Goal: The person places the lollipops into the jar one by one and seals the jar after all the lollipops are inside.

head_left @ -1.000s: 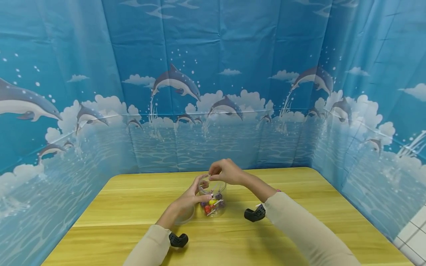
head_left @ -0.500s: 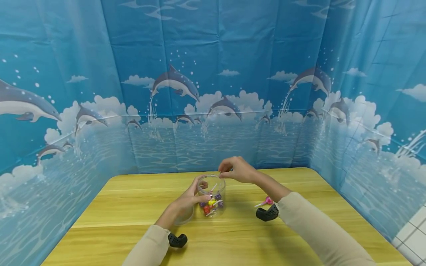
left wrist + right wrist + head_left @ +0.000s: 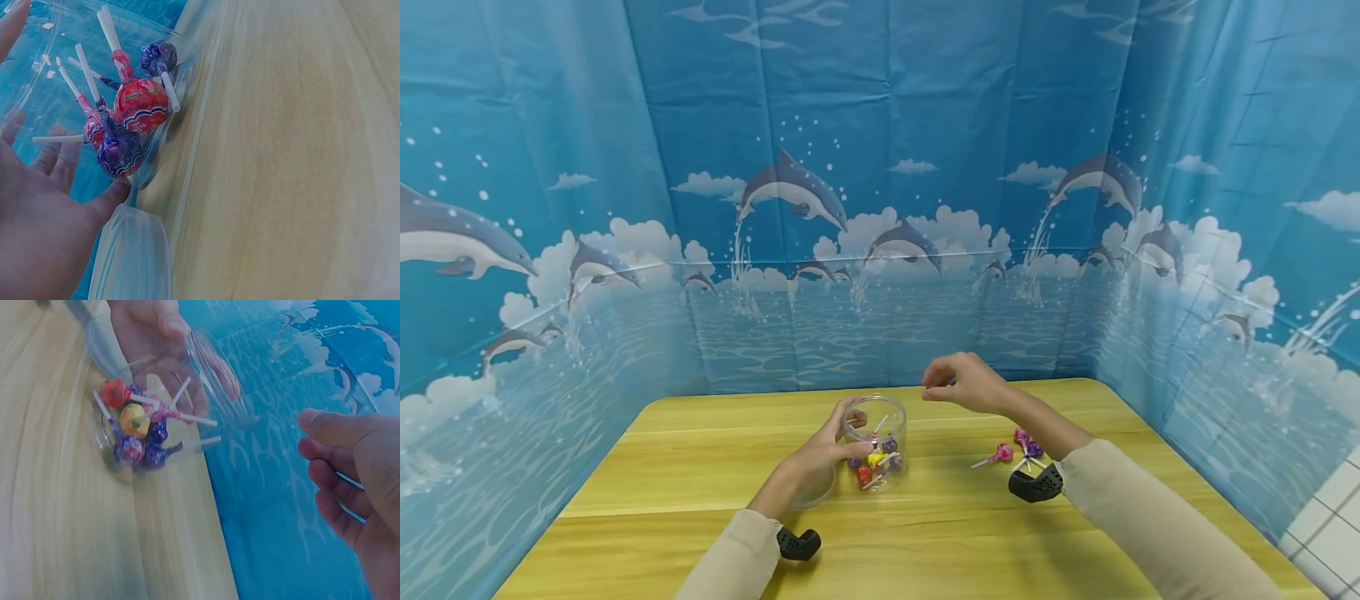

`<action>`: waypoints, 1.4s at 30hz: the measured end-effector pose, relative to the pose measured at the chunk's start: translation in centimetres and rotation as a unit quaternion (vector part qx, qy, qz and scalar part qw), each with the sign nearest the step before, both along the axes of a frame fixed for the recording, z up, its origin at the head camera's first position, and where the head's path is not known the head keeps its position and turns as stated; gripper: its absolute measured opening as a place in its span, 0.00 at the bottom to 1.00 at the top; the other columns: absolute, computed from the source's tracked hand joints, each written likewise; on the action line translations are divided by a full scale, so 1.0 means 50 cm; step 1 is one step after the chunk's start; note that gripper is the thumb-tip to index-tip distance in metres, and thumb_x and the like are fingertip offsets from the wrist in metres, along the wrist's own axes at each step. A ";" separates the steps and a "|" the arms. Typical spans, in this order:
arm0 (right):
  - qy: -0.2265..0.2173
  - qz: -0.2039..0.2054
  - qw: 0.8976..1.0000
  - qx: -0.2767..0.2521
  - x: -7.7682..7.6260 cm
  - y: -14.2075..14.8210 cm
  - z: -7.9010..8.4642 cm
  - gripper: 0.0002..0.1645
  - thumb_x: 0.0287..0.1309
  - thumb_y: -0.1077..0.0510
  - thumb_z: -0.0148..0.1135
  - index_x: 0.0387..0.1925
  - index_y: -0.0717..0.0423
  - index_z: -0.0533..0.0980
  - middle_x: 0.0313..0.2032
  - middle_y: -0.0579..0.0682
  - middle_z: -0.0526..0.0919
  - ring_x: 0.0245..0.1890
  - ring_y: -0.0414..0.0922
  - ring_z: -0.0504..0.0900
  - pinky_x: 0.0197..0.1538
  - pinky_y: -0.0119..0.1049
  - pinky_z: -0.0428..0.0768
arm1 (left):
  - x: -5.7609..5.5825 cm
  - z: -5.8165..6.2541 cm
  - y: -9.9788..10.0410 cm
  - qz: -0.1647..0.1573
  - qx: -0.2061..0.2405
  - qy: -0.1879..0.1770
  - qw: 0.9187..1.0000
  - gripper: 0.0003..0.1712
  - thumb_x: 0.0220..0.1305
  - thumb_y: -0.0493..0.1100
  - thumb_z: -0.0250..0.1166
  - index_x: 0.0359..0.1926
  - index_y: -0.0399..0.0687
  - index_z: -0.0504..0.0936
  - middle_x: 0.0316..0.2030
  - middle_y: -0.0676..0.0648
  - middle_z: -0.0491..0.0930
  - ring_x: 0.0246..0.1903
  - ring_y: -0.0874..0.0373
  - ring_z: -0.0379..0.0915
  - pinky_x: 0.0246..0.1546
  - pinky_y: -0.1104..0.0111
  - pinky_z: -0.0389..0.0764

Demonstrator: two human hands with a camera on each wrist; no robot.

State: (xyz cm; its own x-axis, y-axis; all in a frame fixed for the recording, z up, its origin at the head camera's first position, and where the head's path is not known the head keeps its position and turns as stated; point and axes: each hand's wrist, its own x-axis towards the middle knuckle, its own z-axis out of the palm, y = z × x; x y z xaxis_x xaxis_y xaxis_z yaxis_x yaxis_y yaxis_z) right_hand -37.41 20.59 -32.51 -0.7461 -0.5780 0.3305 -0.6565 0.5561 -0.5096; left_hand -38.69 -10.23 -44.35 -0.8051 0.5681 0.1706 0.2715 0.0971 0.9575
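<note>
A clear round jar (image 3: pixel 901 427) stands on the table, uncovered, with several wrapped lollipops (image 3: pixel 876 461) at its bottom. Red, yellow and purple wrappers and white sticks show through the wall. My left hand (image 3: pixel 826 450) holds the jar from its left side, thumb on the near side, other fingers behind. In the right wrist view, my right hand (image 3: pixel 369 469) hangs in the air with loosely curled fingers, nothing in them, apart from the jar. A clear round lid (image 3: pixel 134 256) lies beside the jar, partly under my left hand.
To the right on the wooden table (image 3: pixel 917 533) lie a pink lollipop (image 3: pixel 1003 452), a second pink one (image 3: pixel 1021 436) and a purple one (image 3: pixel 1034 450), close to my right forearm. A blue dolphin-print curtain (image 3: pixel 880 325) hangs behind the table's far edge.
My right hand has moved right from over the jar's rim, away from it. The lollipops under the right forearm have come into sight. The left hand and jar have hardly moved.
</note>
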 end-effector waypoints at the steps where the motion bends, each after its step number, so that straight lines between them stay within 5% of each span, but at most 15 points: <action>1: -0.002 -0.002 1.000 0.002 0.002 0.006 -0.001 0.06 0.67 0.57 0.70 0.42 0.54 0.85 0.37 0.43 0.88 0.39 0.42 0.87 0.44 0.43 0.84 | 0.001 0.000 0.000 -0.001 0.001 0.000 1.000 0.49 0.71 0.46 0.68 0.82 0.56 0.47 0.75 0.36 0.53 0.76 0.41 0.49 0.70 0.38 0.54; 22: -0.031 -0.046 0.998 0.007 0.033 0.145 -0.056 0.08 0.69 0.57 0.68 0.43 0.58 0.84 0.37 0.43 0.87 0.38 0.49 0.87 0.41 0.39 0.84 | 0.000 0.000 -0.002 -0.004 0.001 -0.004 1.000 0.50 0.72 0.48 0.68 0.83 0.56 0.46 0.75 0.38 0.53 0.76 0.40 0.48 0.69 0.37 0.55; 27: -0.031 -0.060 0.998 0.012 0.044 0.176 -0.072 0.07 0.69 0.56 0.68 0.42 0.57 0.84 0.36 0.42 0.87 0.37 0.45 0.86 0.41 0.39 0.83 | -0.002 -0.001 0.000 -0.004 0.001 -0.006 1.000 0.49 0.72 0.48 0.68 0.83 0.58 0.46 0.74 0.39 0.54 0.76 0.41 0.48 0.69 0.37 0.55; 31: -0.041 -0.064 0.997 0.001 0.050 0.203 -0.095 0.07 0.69 0.57 0.68 0.41 0.58 0.84 0.35 0.43 0.87 0.35 0.42 0.86 0.39 0.38 0.83 | -0.003 -0.001 0.003 -0.009 0.004 -0.008 1.000 0.49 0.72 0.48 0.68 0.82 0.59 0.47 0.74 0.37 0.54 0.76 0.41 0.48 0.69 0.37 0.56; 37: -0.052 -0.080 0.995 -0.018 0.066 0.234 -0.138 0.07 0.68 0.58 0.69 0.40 0.59 0.83 0.34 0.48 0.87 0.35 0.52 0.86 0.36 0.37 0.82 | -0.001 -0.002 0.002 -0.009 0.005 -0.007 1.000 0.51 0.71 0.48 0.68 0.83 0.56 0.46 0.74 0.35 0.52 0.76 0.40 0.49 0.68 0.38 0.57; 42: -0.058 -0.106 0.992 -0.021 0.080 0.260 -0.181 0.05 0.66 0.59 0.70 0.39 0.58 0.84 0.34 0.48 0.87 0.34 0.48 0.85 0.35 0.36 0.82 | -0.001 0.000 -0.001 -0.003 0.003 -0.006 1.000 0.50 0.72 0.47 0.68 0.82 0.57 0.47 0.75 0.36 0.53 0.76 0.41 0.49 0.69 0.38 0.56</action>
State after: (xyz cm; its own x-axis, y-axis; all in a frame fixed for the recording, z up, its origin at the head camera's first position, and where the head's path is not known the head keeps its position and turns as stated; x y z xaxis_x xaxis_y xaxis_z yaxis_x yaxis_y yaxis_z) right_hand -33.40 33.59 -41.58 -0.8842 -0.3912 0.2553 -0.4620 0.6520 -0.6012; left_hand -38.73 -10.26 -44.36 -0.8033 0.5728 0.1632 0.2597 0.0903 0.9615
